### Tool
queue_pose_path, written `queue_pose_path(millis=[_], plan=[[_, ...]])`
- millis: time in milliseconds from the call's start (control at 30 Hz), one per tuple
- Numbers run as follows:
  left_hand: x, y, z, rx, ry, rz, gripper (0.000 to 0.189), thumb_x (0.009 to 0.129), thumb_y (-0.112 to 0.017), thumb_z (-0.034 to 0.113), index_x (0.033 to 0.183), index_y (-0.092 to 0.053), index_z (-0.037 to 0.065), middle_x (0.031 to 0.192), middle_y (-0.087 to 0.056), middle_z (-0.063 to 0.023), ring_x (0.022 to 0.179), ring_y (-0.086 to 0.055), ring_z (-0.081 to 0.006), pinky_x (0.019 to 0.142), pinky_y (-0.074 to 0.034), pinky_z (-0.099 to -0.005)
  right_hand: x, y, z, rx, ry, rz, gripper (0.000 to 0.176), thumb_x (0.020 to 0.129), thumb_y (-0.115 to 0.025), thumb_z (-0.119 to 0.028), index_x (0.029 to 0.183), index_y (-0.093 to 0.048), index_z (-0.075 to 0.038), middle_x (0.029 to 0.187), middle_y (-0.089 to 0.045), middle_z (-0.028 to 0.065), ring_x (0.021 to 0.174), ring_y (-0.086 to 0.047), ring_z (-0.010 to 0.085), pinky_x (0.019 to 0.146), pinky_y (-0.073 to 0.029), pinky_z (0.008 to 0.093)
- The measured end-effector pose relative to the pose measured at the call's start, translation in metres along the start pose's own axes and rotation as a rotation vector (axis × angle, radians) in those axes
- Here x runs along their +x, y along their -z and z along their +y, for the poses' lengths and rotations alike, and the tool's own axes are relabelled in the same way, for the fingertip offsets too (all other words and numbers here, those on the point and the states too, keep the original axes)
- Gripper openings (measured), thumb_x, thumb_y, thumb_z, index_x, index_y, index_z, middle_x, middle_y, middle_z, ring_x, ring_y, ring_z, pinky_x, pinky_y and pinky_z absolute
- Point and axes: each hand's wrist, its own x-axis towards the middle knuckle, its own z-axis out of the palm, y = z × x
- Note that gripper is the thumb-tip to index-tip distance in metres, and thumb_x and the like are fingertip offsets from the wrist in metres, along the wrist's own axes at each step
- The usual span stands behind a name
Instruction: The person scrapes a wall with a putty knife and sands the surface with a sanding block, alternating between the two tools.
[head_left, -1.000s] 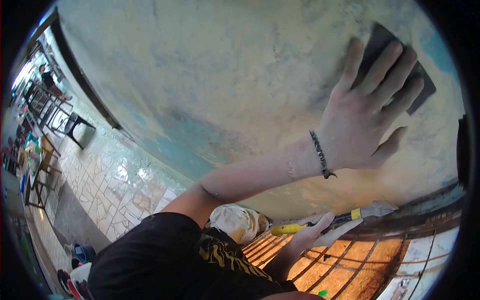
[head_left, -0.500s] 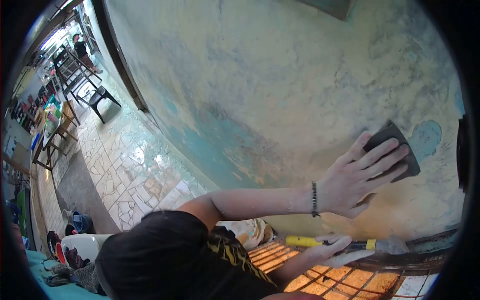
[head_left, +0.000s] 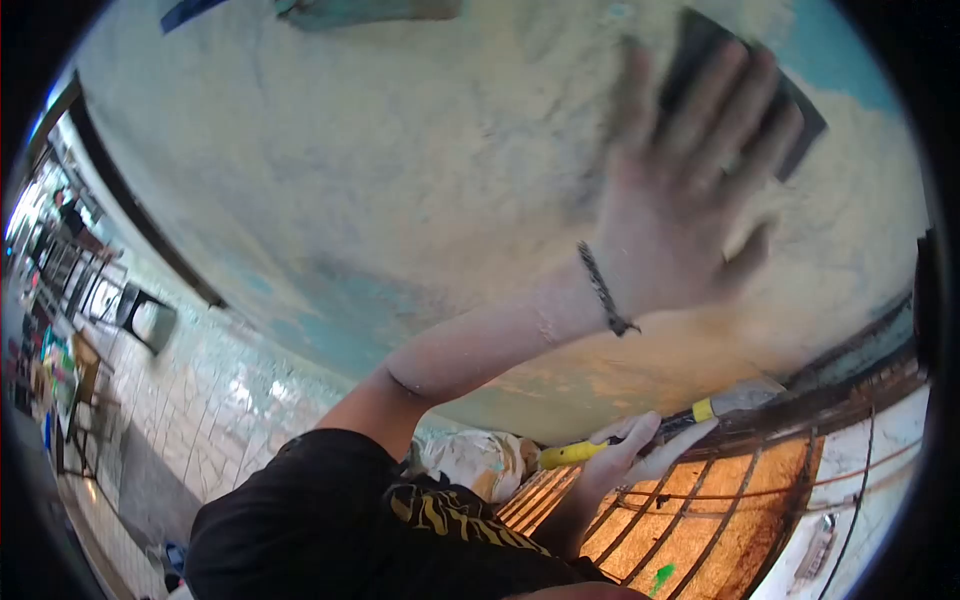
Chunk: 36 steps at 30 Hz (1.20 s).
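My left hand (head_left: 670, 235), dusty and with a dark braided bracelet at the wrist, lies flat on the wall with fingers spread. Beneath its fingers is a dark sheet of sandpaper (head_left: 806, 130), pressed to the patchy cream and turquoise wall (head_left: 450, 170). Motion blurs the fingers. Lower down, my right hand (head_left: 608, 466) holds a scraper (head_left: 566, 456) with a yellow and black handle. Its wide, whitened blade points right, close to the wall's lower ledge. The right fingers are partly stretched along the handle.
Below my right hand is a metal grille (head_left: 690, 510) over an orange surface. A crumpled whitish sack (head_left: 475, 460) sits by the wall's foot. Far left are a dark chair (head_left: 140, 315), a cluttered table (head_left: 65, 400) and another person (head_left: 72, 215) on the tiled floor (head_left: 190, 400).
My left hand and the sandpaper have moved upward on the wall. The view has shifted too. My right hand still holds the scraper near the ledge.
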Motion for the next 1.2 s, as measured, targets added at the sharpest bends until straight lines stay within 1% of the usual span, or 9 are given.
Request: queue_pose_path(millis=[133, 367, 500, 667, 767, 867, 967, 1067, 1200], plan=[[-0.081, -0.004, 0.009, 0.016, 0.134, -0.180, 0.077, 0.078, -0.066, 0.027, 0.151, -0.051, 0.011, 0.164, -0.035, -0.0166, 0.155, -0.027, -0.0351, 0.120, -0.007, -0.0746, -0.004, 0.001, -0.003, -0.057, 0.023, 0.035, 0.075, 0.106, -0.048, -0.012, 0.166, -0.003, -0.004, 0.065, -0.044, 0.0013, 0.050, -0.040, 0.0119, 0.046, -0.038, 0.0263], [-0.012, -0.004, -0.013, 0.043, 0.029, 0.006, 0.079, 0.081, -0.066, 0.032, 0.156, -0.046, 0.016, 0.168, -0.030, -0.0167, 0.156, -0.023, -0.0386, 0.118, -0.008, -0.0749, -0.002, -0.005, -0.009, 0.009, 0.083, -0.013, 0.082, 0.105, -0.053, -0.019, 0.165, 0.000, 0.000, 0.053, -0.046, 0.0018, 0.044, -0.042, 0.0123, 0.043, -0.035, 0.0243], [-0.090, 0.015, 0.009, -0.070, 0.112, -0.385, 0.076, 0.082, -0.065, 0.032, 0.155, -0.048, 0.018, 0.167, -0.032, -0.0129, 0.156, -0.025, -0.0338, 0.119, -0.007, -0.0732, -0.009, -0.004, 0.000, 0.056, 0.113, -0.013, 0.083, 0.105, -0.054, -0.017, 0.164, 0.001, 0.002, 0.053, -0.048, 0.0029, 0.045, -0.044, 0.0120, 0.047, -0.038, 0.0242], [-0.021, -0.002, -0.014, -0.054, -0.012, 0.006, 0.075, 0.079, -0.068, 0.031, 0.152, -0.052, 0.019, 0.165, -0.038, -0.0079, 0.155, -0.029, -0.0265, 0.121, -0.006, -0.0731, -0.013, -0.011, -0.018, 0.021, 0.062, -0.045, 0.083, 0.105, -0.054, -0.018, 0.165, 0.000, 0.000, 0.053, -0.047, 0.0029, 0.045, -0.044, 0.0131, 0.048, -0.040, 0.0261], [-0.106, 0.002, 0.006, -0.084, 0.137, -0.321, 0.074, 0.081, -0.068, 0.033, 0.152, -0.052, 0.019, 0.164, -0.040, -0.0073, 0.155, -0.029, -0.0269, 0.120, -0.010, -0.0744, -0.015, -0.012, -0.024, 0.092, 0.155, -0.016, 0.081, 0.104, -0.052, -0.013, 0.166, -0.001, -0.004, 0.057, -0.047, 0.0020, 0.046, -0.041, 0.0113, 0.047, -0.039, 0.0264], [-0.085, 0.015, 0.001, -0.093, 0.081, -0.358, 0.077, 0.079, -0.069, 0.031, 0.153, -0.051, 0.020, 0.165, -0.038, -0.0085, 0.155, -0.029, -0.0272, 0.120, -0.009, -0.0738, -0.018, -0.003, -0.015, 0.109, 0.248, 0.003, 0.079, 0.103, -0.047, -0.007, 0.167, -0.001, -0.007, 0.064, -0.048, 0.0023, 0.048, -0.039, 0.0103, 0.044, -0.036, 0.0259], [-0.009, 0.019, -0.014, -0.029, -0.035, -0.103, 0.087, 0.072, -0.067, 0.024, 0.156, -0.047, 0.016, 0.166, -0.036, -0.0074, 0.157, -0.024, -0.0260, 0.122, -0.005, -0.0707, -0.015, 0.008, -0.007, 0.117, 0.180, -0.057, 0.084, 0.103, -0.054, -0.011, 0.164, 0.003, 0.002, 0.054, -0.049, 0.0027, 0.043, -0.044, 0.0112, 0.043, -0.038, 0.0254], [-0.055, 0.023, -0.006, -0.075, 0.123, -0.208, 0.084, 0.074, -0.070, 0.026, 0.155, -0.048, 0.020, 0.167, -0.034, -0.0085, 0.156, -0.027, -0.0280, 0.120, -0.008, -0.0747, -0.017, 0.008, -0.014, 0.163, 0.197, -0.030, 0.084, 0.102, -0.053, -0.008, 0.163, 0.004, 0.003, 0.054, -0.050, 0.0034, 0.042, -0.045, 0.0108, 0.043, -0.038, 0.0244], [-0.069, 0.026, -0.003, 0.005, 0.025, -0.360, 0.081, 0.075, -0.066, 0.023, 0.154, -0.049, 0.017, 0.166, -0.035, -0.0100, 0.156, -0.027, -0.0300, 0.119, -0.010, -0.0751, -0.017, 0.020, -0.017, 0.163, 0.171, -0.032, 0.083, 0.103, -0.052, -0.004, 0.163, 0.004, 0.001, 0.058, -0.052, 0.0038, 0.042, -0.044, 0.0107, 0.045, -0.041, 0.0245]])
